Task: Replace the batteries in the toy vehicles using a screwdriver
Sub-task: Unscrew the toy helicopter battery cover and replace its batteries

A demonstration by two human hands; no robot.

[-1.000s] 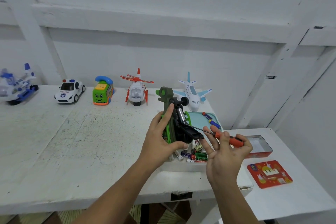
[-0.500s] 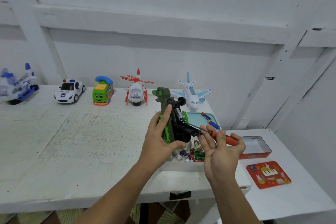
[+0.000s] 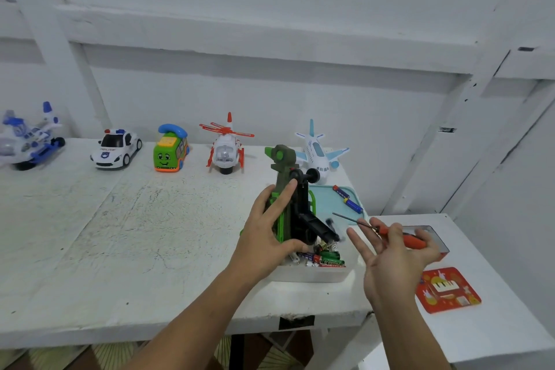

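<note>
Progress check, head camera view. Left hand (image 3: 270, 231) is wrapped around a dark green and black plastic toy vehicle (image 3: 285, 189), holding it up on end above the near right corner of the white painted tabletop (image 3: 120, 234). Its black battery cover flap (image 3: 319, 227) hangs open, so I'd say the unscrewing is done on this one. Can't tell if any cells are in the bay.

Right hand (image 3: 393, 258) is just right of the toy, not touching it. Its first fingers are spread out straight, and the orange-handled screwdriver (image 3: 402, 239) is pinched under the thumb, with the tip aimed back at the toy.

Left to do, my guess: swap the cells, screw the flap shut, then do the rest of the fleet by the wall:
- a police car (image 3: 115, 147)
- a green bus (image 3: 170, 149)
- a red-and-white helicopter (image 3: 226, 147)
- a white airplane (image 3: 319, 150)
- a blue-and-white motorbike (image 3: 28, 138)

Right under the toy is a shallow white tray (image 3: 318, 275) holding loose batteries (image 3: 326, 255), so it's crowded down there. There's a teal lid (image 3: 327, 204) behind it, and a red printed card (image 3: 447, 290) off to the right.
</note>
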